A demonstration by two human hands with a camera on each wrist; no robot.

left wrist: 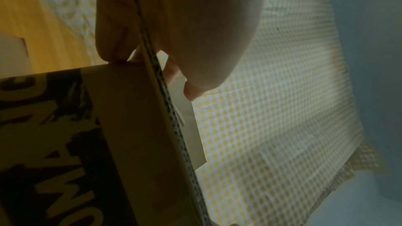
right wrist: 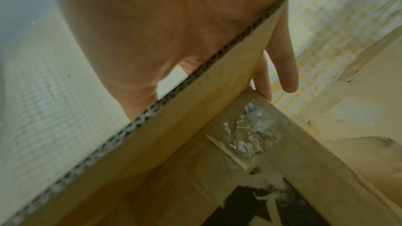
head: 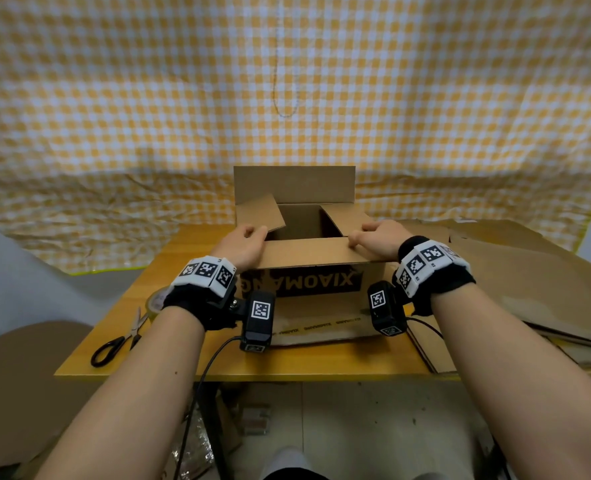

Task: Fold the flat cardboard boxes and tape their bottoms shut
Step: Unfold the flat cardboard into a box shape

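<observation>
A brown cardboard box (head: pixel 304 282) printed XIAOMANG upside down stands on the wooden table (head: pixel 218 362), open end up. Its far flap (head: pixel 294 185) stands upright. The left side flap (head: pixel 259 213) and right side flap (head: pixel 346 216) lean inward. My left hand (head: pixel 244 242) grips the left end of the near flap (head: pixel 308 252), and my right hand (head: pixel 379 237) grips its right end. In the left wrist view the flap's corrugated edge (left wrist: pixel 169 109) runs between thumb and fingers of the left hand (left wrist: pixel 185 23). In the right wrist view the flap (right wrist: pixel 195 100) passes under the right hand (right wrist: pixel 152 23).
A roll of tape (head: pixel 155 299) lies left of the box, partly hidden by my left wrist. Black-handled scissors (head: pixel 121 341) lie at the table's front left. Flat cardboard sheets (head: pixel 512 271) are piled at the right. Another flat piece (head: pixel 322 327) lies under the box. Yellow checked cloth (head: pixel 287 81) hangs behind.
</observation>
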